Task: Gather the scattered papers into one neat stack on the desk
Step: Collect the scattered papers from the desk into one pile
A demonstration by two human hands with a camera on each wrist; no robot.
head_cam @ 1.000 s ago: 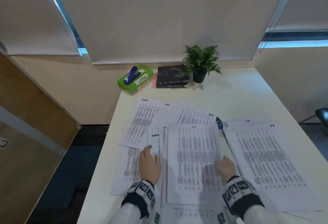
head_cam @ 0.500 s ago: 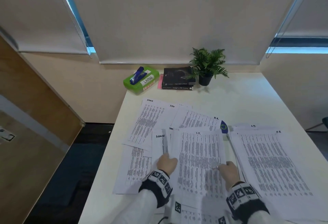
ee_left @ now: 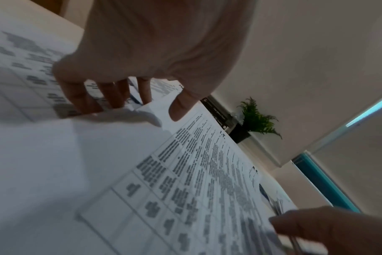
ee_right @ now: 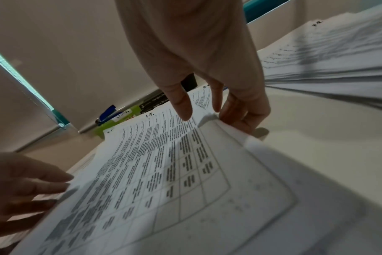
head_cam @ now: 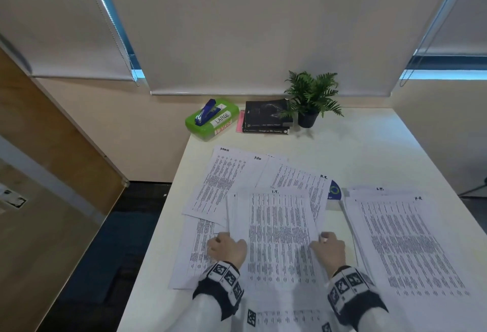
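Observation:
Printed sheets lie scattered over the white desk (head_cam: 369, 152). In the middle sits a bundle headed "I.T." (head_cam: 279, 229). My left hand (head_cam: 227, 248) grips its left edge, fingers (ee_left: 98, 100) curled below and thumb (ee_left: 180, 107) on top. My right hand (head_cam: 328, 247) pinches the right edge, thumb (ee_right: 182, 107) above and fingers (ee_right: 242, 112) underneath. An "ADMIN" sheet (head_cam: 224, 176) and an "H.R." sheet (head_cam: 297, 177) fan out behind the bundle. Another sheet (head_cam: 193, 252) lies under my left hand. A thick pile (head_cam: 405, 247) sits to the right.
At the desk's far edge stand a green box (head_cam: 212, 121) with a blue stapler (head_cam: 207, 111) on it, two dark books (head_cam: 266, 118) and a small potted plant (head_cam: 311, 100). A blue disc (head_cam: 334, 190) peeks out between the paper piles. The desk's left edge drops to dark floor.
Both hands have gone from lying flat on the sheets to gripping the side edges of the middle bundle. The sheets at its left edge have been pulled in under it.

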